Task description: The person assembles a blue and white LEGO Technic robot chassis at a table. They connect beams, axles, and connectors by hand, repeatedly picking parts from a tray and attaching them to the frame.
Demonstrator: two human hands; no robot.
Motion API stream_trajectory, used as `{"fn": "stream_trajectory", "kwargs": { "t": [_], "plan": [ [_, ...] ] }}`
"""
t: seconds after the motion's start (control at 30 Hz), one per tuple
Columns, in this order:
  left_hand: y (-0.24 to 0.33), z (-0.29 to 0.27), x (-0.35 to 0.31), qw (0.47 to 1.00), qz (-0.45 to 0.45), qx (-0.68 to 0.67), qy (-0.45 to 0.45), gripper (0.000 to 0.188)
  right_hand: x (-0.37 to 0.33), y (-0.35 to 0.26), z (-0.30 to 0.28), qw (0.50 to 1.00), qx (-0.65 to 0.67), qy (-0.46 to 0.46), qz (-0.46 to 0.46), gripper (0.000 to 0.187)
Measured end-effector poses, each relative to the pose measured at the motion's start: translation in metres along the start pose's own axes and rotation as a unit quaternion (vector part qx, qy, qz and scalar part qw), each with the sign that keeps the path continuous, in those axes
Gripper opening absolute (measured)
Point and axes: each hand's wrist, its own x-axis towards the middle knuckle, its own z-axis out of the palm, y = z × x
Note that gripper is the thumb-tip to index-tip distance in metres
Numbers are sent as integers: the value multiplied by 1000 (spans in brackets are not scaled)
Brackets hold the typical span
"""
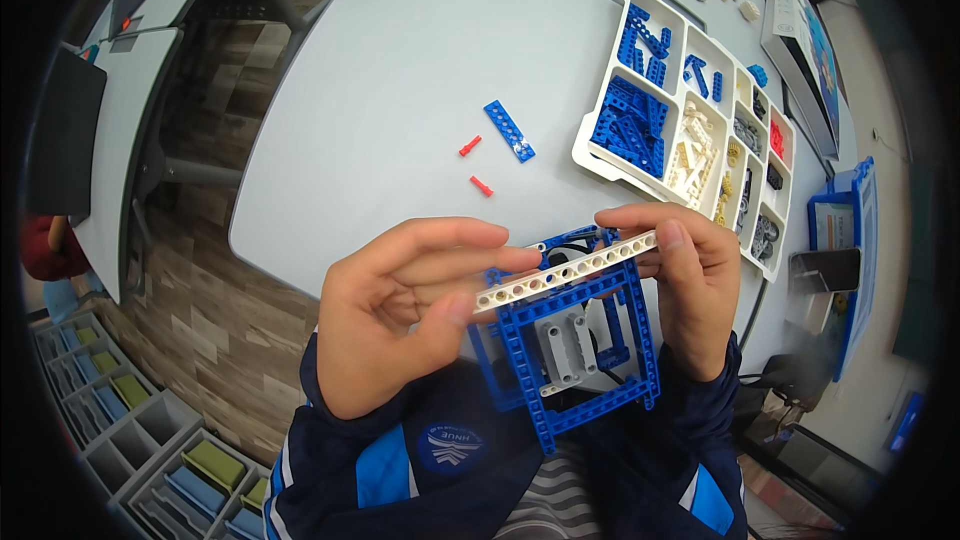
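A long white beam with a row of holes [560, 276] runs between my two hands, across the top of a blue building-brick frame [523, 377]. My left hand [395, 305] has its thumb and fingers closed around the beam's left end. At the other end, my right hand [695, 280] pinches the beam between thumb and fingers. The blue frame is box-like and open in the middle, with a grey block [566, 350] and black cables inside. It hangs close to my chest, below the beam. Whether the beam is joined to the frame I cannot tell.
On the grey table [360, 120] lie a blue plate with holes [510, 131] and two red pins, a farther pin [470, 146] and a nearer pin [482, 186]. A white sorting tray [590, 162] with blue, white, grey and red parts stands right. Drawer bins [190, 420] stand lower left.
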Motion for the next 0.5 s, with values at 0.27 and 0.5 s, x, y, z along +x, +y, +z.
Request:
{"fn": "stream_trajectory", "kwargs": {
  "t": [0.27,0.5],
  "plan": [
    [-5,0,1,1000,23,10,10,36,-4,-1,4,1000,-7,10,-2,37],
    [-11,9,1,992,46,77,89,46,-4,-4,4,1000,-1,14,-1,34]
  ]
}}
